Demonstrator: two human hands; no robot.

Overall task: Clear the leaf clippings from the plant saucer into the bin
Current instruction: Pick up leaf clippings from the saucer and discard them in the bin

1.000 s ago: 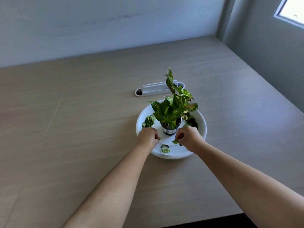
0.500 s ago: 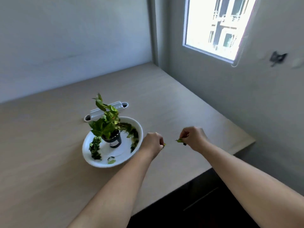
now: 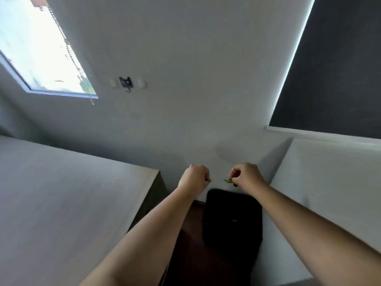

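Observation:
A black bin (image 3: 232, 219) stands on the dark floor between the table and a white surface. Both hands hover just above its far rim. My right hand (image 3: 246, 175) pinches a small green leaf clipping (image 3: 228, 180) between thumb and fingers. My left hand (image 3: 194, 177) is closed, and a tiny yellow-green bit of leaf (image 3: 210, 180) shows at its fingertips. The plant and its saucer are out of view.
The wooden table (image 3: 68, 195) fills the lower left, its corner close to my left forearm. A white surface (image 3: 329, 182) lies at the right. A grey wall with a window (image 3: 41, 50) and a dark blind (image 3: 334, 69) is ahead.
My view has swung right, away from the saucer and plant. Both hands carried their clippings off the table edge and now hang over the black bin.

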